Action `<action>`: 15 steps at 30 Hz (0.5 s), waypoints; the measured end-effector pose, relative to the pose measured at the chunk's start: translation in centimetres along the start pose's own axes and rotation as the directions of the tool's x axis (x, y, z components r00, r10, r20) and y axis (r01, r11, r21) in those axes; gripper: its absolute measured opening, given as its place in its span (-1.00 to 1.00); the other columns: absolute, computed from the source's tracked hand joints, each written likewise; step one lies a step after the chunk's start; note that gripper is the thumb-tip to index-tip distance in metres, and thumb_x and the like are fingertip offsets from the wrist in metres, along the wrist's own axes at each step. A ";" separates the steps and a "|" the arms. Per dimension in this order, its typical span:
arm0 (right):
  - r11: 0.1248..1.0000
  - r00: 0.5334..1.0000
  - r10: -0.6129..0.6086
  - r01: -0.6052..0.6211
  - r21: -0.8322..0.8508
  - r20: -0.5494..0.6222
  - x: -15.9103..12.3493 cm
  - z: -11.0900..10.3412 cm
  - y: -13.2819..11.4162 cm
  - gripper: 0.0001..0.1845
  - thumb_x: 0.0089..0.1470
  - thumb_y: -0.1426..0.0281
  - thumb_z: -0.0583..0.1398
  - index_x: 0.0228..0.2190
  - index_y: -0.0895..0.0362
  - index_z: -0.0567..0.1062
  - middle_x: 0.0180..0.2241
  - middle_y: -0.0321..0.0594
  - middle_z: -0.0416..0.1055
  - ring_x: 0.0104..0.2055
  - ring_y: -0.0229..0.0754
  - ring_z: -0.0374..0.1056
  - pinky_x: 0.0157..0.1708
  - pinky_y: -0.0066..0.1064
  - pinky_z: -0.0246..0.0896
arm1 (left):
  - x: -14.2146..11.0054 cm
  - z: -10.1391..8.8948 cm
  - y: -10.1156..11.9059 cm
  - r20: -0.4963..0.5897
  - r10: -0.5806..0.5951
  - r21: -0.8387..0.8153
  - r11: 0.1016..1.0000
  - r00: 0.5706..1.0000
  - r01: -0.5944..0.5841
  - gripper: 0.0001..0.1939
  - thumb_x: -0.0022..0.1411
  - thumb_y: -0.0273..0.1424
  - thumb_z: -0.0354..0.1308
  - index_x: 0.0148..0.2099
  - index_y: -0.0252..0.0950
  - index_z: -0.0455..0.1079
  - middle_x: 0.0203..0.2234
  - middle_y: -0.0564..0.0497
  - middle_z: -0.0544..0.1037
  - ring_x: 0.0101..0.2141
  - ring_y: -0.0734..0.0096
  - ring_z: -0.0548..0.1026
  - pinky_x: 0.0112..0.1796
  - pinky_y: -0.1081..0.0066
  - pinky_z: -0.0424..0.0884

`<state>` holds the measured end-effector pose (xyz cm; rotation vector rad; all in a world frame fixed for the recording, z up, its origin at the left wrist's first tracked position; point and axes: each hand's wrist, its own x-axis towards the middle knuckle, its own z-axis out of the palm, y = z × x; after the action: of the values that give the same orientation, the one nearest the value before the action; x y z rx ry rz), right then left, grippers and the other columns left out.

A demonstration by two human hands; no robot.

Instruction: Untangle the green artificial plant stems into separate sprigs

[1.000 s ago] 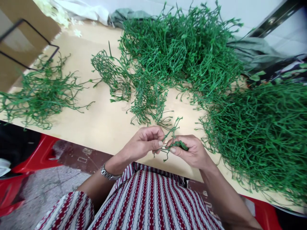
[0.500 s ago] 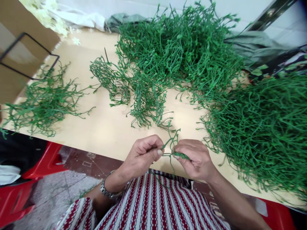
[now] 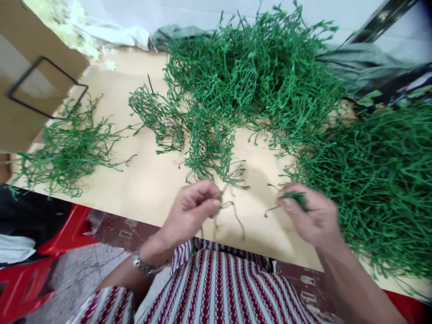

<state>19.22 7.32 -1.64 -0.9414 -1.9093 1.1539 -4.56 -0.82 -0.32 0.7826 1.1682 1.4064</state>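
Note:
My left hand [image 3: 194, 207] is closed in a pinch on a thin green plastic stem piece [image 3: 238, 220], whose branches dangle blurred below the fingertips. Off to the right, my right hand [image 3: 308, 216] is closed around a small bundle of green plastic stems [image 3: 297, 198], with a few ends poking out leftward past the thumb. Bare tabletop separates the two hands. Just beyond my left hand lies a loose cluster of green stems [image 3: 209, 144]. Close to my right hand is the edge of a large heap of green stems [image 3: 381, 189].
Another big heap [image 3: 256, 72] of stems stands at the back against the wall. A smaller pile [image 3: 67, 153] lies at the left, beside a cardboard box [image 3: 33, 81] and a black wire frame [image 3: 50, 114]. Red stools [image 3: 67, 229] stand below the table [image 3: 145, 189].
My hands have drawn apart from close together. The right moved rightward with its bundle, while the left moved slightly left with the stem piece. The view shifted a little.

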 end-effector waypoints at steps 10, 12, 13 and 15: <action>0.934 0.948 0.160 -0.236 0.270 0.274 0.4 5.3 -0.1 -0.80 0.18 0.27 -0.02 -0.36 0.14 0.26 -0.53 -0.33 0.19 -0.54 -0.36 0.13 -0.52 -0.51 0.12 | 1.3 1.8 -2.3 0.089 -0.102 0.009 0.995 0.991 0.102 -0.87 0.03 -0.44 0.17 -0.46 -0.36 0.29 -0.69 0.14 0.32 -0.66 0.67 0.24 -0.64 0.62 0.12; 0.887 0.946 0.213 -0.292 0.359 0.242 0.1 6.3 0.0 -0.78 0.18 0.24 -0.01 -0.29 0.14 0.27 -0.60 -0.40 0.11 -0.60 -0.39 0.07 -0.57 -0.54 0.08 | 1.2 2.0 -2.7 0.075 -0.079 0.025 0.997 0.994 0.078 -0.87 0.04 -0.43 0.18 -0.46 -0.36 0.29 -0.70 0.14 0.33 -0.67 0.68 0.22 -0.65 0.62 0.11; 0.878 0.947 0.220 -0.297 0.376 0.235 0.1 6.6 0.0 -0.77 0.17 0.24 0.00 -0.26 0.14 0.28 -0.60 -0.40 0.10 -0.59 -0.39 0.07 -0.57 -0.54 0.08 | 1.2 2.2 -2.9 0.064 -0.066 0.035 0.997 0.996 0.064 -0.87 0.04 -0.43 0.18 -0.46 -0.36 0.29 -0.70 0.14 0.33 -0.68 0.68 0.21 -0.66 0.62 0.10; 0.883 0.947 0.210 -0.290 0.368 0.242 0.1 6.9 -0.2 -0.77 0.14 0.26 0.04 -0.25 0.15 0.31 -0.57 -0.38 0.13 -0.57 -0.39 0.10 -0.55 -0.54 0.09 | 1.1 2.4 -3.2 0.037 -0.042 0.045 0.998 0.998 0.040 -0.86 0.02 -0.42 0.19 -0.46 -0.36 0.29 -0.70 0.14 0.34 -0.69 0.69 0.20 -0.67 0.62 0.10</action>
<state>13.34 4.63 -3.90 -0.8864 -1.6293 1.7725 -1.52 0.53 -2.75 0.8088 1.1829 1.3300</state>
